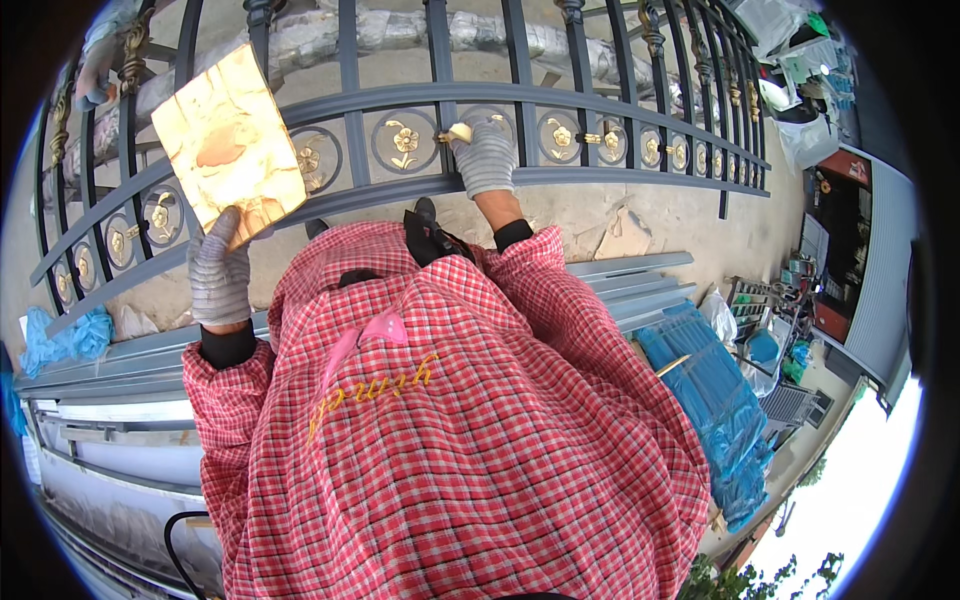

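Note:
My left hand (220, 272), in a grey-white glove, grips the lower edge of a cardboard piece (262, 150). The cardboard is creased and yellowish, with a reddish-brown patch near its middle. It is tilted up over the left part of a dark grey metal railing (400, 97). Gold flowers (404, 143) sit inside rings along the railing's lower band. At that band my right hand (487, 160), gloved too, has its fingers closed on a small pale yellowish piece (460, 132), beside a gold fitting on an upright. The piece is too small to name, and the fingers partly hide the ring behind.
Grey metal profiles (630, 290) lie behind the railing on both sides of me. At the right is a blue plastic-wrapped stack (700, 390). Flattened cardboard (622, 236) lies on the floor. Wrapped lengths (380, 32) lie beyond the railing. Part of another person (97, 75) shows at far left.

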A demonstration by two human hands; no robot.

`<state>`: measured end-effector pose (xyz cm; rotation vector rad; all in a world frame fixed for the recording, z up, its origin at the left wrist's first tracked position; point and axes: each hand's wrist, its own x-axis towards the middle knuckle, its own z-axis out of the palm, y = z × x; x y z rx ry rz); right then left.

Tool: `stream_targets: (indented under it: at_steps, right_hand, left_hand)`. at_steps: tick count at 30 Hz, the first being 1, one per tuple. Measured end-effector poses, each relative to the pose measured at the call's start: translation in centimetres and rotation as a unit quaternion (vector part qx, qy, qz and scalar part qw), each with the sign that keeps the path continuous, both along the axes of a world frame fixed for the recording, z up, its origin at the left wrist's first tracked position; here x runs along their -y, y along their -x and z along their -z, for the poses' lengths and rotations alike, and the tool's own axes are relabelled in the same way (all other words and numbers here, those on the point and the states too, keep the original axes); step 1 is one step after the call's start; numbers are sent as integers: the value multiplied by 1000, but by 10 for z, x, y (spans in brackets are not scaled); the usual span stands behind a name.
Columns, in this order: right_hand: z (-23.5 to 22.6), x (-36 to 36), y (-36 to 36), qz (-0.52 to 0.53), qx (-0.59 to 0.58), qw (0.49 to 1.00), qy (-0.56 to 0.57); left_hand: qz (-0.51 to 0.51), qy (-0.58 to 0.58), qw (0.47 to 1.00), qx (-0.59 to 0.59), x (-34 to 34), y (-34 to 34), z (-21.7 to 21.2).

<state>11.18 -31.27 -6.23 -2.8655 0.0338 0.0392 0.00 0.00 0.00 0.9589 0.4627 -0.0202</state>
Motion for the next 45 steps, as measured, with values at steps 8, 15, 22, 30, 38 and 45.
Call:
stream_targets:
  at_steps: [8,15,22,30,38,45]
  right_hand:
    - [-15,-12,11,24,18,1000,2]
    - [-3,11,8,86,37,996,0]
    - [-4,-7,4,33,10,999,2]
    - [-6,-19,4,9,-1,1000,29]
    - [-13,32,6,127,68,989,-25]
    - [-13,8,16,108,33,992,-61]
  left_hand:
    - [-21,54,998,2,-9,4,11]
    - [-31,-1,1000,-2,-9,9,10]
    - [-21,5,1000,3,-10,9,10]
    - [-16,8,1000,-7,-18,14,10]
    - [-30,-2,999,-15,-31,21,17]
    - [-39,-29,999,7,-45,34,12]
